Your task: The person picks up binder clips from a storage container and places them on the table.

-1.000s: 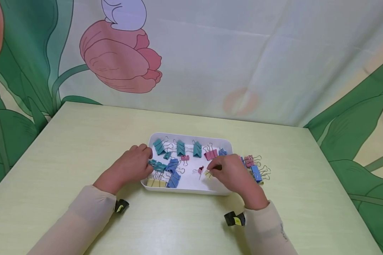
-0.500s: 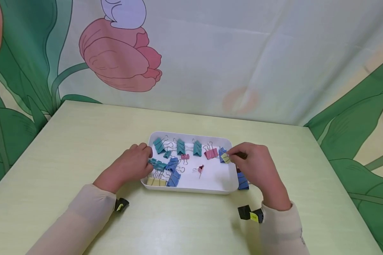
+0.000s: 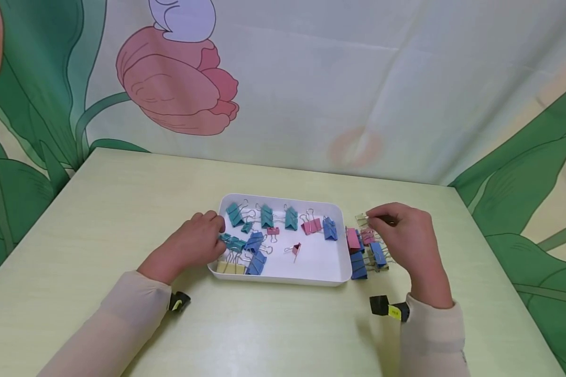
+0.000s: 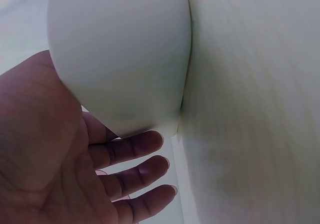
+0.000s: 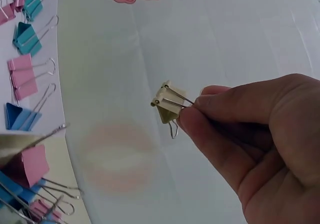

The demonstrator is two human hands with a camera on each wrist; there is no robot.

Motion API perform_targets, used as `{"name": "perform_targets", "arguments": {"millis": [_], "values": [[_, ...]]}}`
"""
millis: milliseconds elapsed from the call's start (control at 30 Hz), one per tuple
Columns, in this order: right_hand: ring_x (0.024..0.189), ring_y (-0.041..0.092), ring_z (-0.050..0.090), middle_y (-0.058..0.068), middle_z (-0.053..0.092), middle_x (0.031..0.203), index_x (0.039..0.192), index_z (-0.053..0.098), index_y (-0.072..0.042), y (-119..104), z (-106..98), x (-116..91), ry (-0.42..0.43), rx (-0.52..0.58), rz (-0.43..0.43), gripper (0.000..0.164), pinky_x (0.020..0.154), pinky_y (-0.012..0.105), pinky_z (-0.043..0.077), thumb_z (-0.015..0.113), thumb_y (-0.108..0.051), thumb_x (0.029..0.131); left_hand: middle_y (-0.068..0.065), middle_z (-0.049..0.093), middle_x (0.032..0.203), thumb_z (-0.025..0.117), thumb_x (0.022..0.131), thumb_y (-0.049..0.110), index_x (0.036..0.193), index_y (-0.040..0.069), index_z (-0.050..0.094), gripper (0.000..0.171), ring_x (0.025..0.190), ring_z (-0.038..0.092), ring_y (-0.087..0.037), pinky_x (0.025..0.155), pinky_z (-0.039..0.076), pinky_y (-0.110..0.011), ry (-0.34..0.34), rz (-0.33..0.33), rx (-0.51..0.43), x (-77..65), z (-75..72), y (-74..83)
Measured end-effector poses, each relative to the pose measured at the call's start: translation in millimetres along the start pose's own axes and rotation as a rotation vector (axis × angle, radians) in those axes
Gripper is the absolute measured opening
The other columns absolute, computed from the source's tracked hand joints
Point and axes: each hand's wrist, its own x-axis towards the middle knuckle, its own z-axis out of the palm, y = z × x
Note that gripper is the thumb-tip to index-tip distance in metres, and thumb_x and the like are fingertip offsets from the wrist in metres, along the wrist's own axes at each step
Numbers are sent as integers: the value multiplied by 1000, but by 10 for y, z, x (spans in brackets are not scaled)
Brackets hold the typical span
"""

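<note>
Your right hand (image 3: 404,235), fingers pinching a yellow clip (image 5: 171,96), two o'clock from the white tray (image 3: 318,264), your left hand (image 3: 191,242), fingers bent over its nine o'clock edge

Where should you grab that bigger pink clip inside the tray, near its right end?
Probably by the wire handles of the pink clip, pinched from above: they stick out beyond its wedge-shaped body toward the tray's far wall, with nothing over them.
</note>
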Motion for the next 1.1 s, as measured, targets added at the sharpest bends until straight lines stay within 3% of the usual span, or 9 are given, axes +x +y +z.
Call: {"name": "perform_targets", "arguments": {"millis": [200,400,900,1100], "values": [[88,26,68,10,74,98,102,74,-11,151,-38,31,3,-32,41,18,76,41,54,61,-18,92,-12,56,104,55,85,17,110,-2,59,32,92,47,-27,83,45,-43,-6,0,-2,2,-4,-1],[88,26,67,11,73,99,103,74,-10,296,-73,66,-30,-62,70,20,73,39,52,60,-19,92,-12,56,103,55,85,17,110,-2,59,32,92,48,-27,84,45,-43,-9,-4,-6,1,-11,2],[84,26,60,16,70,104,105,72,-5,512,22,157,-232,-114,204,21,68,34,49,59,-14,91,-12,56,105,55,85,18,111,-2,59,32,93,47,-27,85,45,-43,-17,-7,-13,-4,-13,4],[83,26,61,16,71,101,102,73,-3,533,56,168,-258,-153,183,21,67,35,49,59,-13,90,-12,56,105,55,85,18,112,-2,59,33,95,47,-27,86,45,-43,-18,-14,-15,-2,-9,10]]}}
